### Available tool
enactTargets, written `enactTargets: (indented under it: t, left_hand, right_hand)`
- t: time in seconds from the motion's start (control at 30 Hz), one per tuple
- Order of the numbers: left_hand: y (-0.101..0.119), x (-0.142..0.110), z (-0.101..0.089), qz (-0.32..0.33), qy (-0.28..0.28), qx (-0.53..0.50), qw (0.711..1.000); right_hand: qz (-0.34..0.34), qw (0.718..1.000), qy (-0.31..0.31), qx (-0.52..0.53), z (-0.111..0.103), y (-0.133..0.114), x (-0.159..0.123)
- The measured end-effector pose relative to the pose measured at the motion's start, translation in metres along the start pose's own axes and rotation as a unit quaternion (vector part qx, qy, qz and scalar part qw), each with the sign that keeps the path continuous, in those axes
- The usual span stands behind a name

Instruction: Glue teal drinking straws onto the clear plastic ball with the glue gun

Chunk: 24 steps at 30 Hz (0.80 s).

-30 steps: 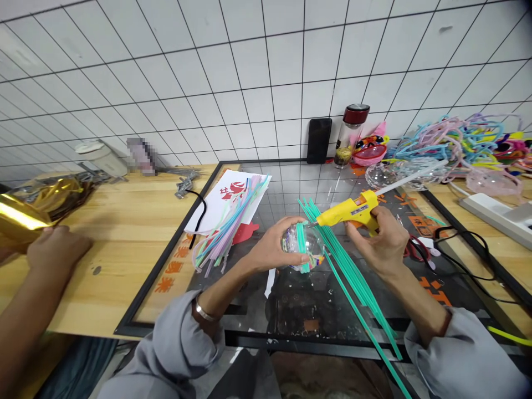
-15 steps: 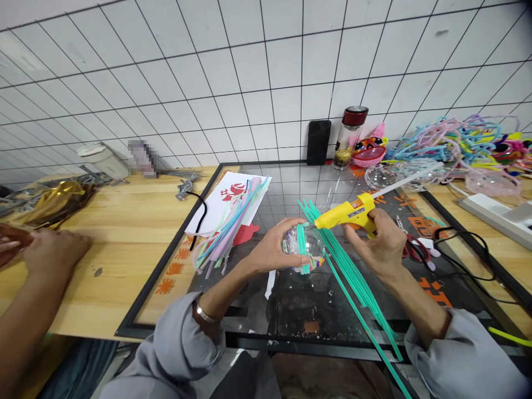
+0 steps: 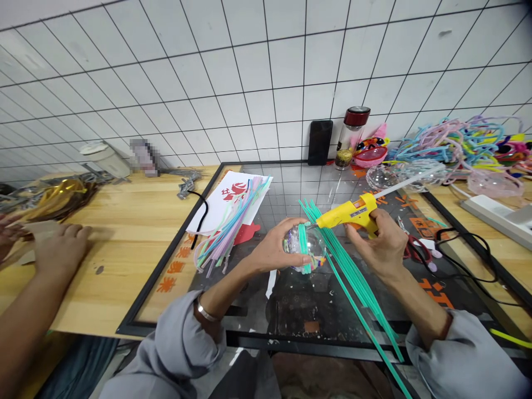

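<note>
My left hand (image 3: 276,247) is closed around a clear plastic ball (image 3: 315,244) that has green pipe cleaner strips wrapped over it and bits of colour at its lower side. In my right hand (image 3: 384,241) is a yellow hot glue gun (image 3: 349,213), with a long whitish glue stick (image 3: 403,183) poking out of its back. The gun's nozzle points left and meets the ball's top edge, at the upper end of the green strips. Beneath the gun, a bundle of green pipe cleaners (image 3: 353,282) lies slantwise across the dark glass tabletop (image 3: 291,310).
Pastel pipe cleaners (image 3: 233,221) rest on white paper (image 3: 211,205) to the left. Red-handled scissors (image 3: 418,249) and a black cord (image 3: 465,269) lie at right, near a power strip (image 3: 499,216). A phone (image 3: 320,143) and a glass bottle (image 3: 349,138) stand behind. Another person's hand (image 3: 62,249) is at far left.
My hands, the ball and the glue gun hold nearly the same position. At far left, the other person's hands have shifted, and a pale flat piece now shows between them.
</note>
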<state>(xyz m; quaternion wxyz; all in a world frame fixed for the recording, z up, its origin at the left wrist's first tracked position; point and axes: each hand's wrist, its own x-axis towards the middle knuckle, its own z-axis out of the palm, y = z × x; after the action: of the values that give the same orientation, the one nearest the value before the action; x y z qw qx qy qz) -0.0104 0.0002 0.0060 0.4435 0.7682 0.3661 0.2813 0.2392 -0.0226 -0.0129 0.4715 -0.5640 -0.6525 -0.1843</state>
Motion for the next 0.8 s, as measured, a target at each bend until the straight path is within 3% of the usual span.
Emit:
enactTargets:
  t: [0.6, 0.8]
  left_hand:
    - [0.0011, 0.0002, 0.0007, -0.002, -0.002, 0.002, 1.0]
    - [0.0011, 0.0006, 0.0005, 0.007, 0.001, 0.004, 1.0]
  right_hand:
    - [-0.03, 0.999, 0.0, 0.011, -0.0013, -0.0027, 0.002]
    - [-0.003, 1.0, -0.017, 0.005, -0.0018, -0.0012, 0.0021]
